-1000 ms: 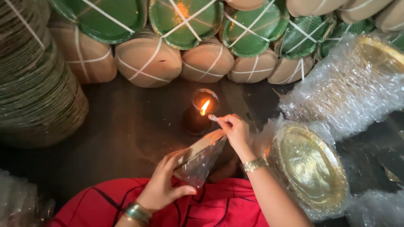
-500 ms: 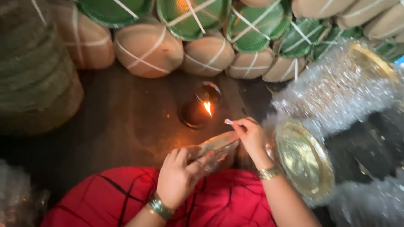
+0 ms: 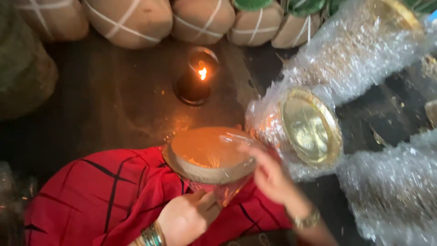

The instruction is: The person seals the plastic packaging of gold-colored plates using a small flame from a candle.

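Two hands | left hand (image 3: 186,217) gripping wrapped plate stack (image 3: 207,155) underneath | right hand (image 3: 268,173) spread beside

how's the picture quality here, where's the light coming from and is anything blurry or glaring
Head view: dim overall, the main warm light coming from the small flame. The right hand is smeared by motion blur; the left hand is sharper. Orange glow reflects off the plastic-wrapped stack of plates, and the gold plate and bubble wrap show bright glare. Corners fall into shadow.

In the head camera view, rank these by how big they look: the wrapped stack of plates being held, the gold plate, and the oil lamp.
1. wrapped stack of plates, nearest the camera, so unsure
2. gold plate, looks similar
3. oil lamp, clearly smallest
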